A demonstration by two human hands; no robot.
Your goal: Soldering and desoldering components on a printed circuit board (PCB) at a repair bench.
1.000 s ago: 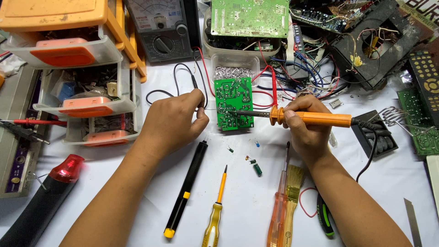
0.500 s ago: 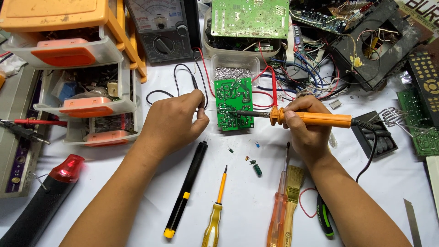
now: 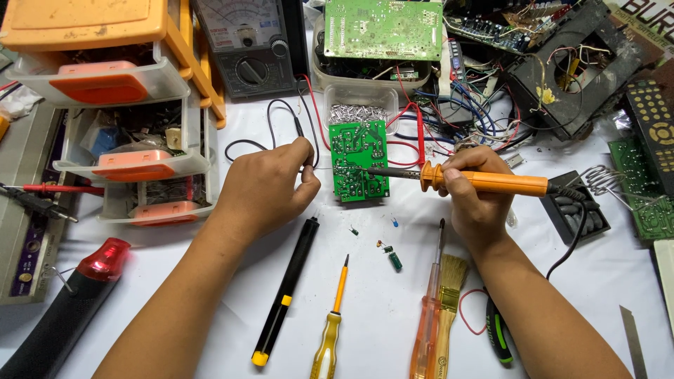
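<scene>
Several tools lie closest to the person on the white table (image 3: 379,309): a black pen-shaped tool with a yellow tip (image 3: 284,293), a small yellow screwdriver (image 3: 330,330), an orange-handled screwdriver (image 3: 428,316) and a little brush (image 3: 448,302) right beside it, plus a red and black tool (image 3: 67,309) off at the left edge. A few tiny loose components (image 3: 390,254) sit between those and the hands. Left hand (image 3: 263,186) is curled up, fingers pinched on a thin wire that looks like solder, feeding it toward the green circuit board (image 3: 359,160). Right hand (image 3: 477,193) is wrapped around the orange soldering iron (image 3: 463,179), tip touching the board about mid-height. That board lies flat on the table between both hands. Further back there's a stack of orange parts drawers (image 3: 119,91), an analog multimeter (image 3: 249,45), a bigger green board (image 3: 382,28) on a tub, and a mess of wires (image 3: 477,105).
</scene>
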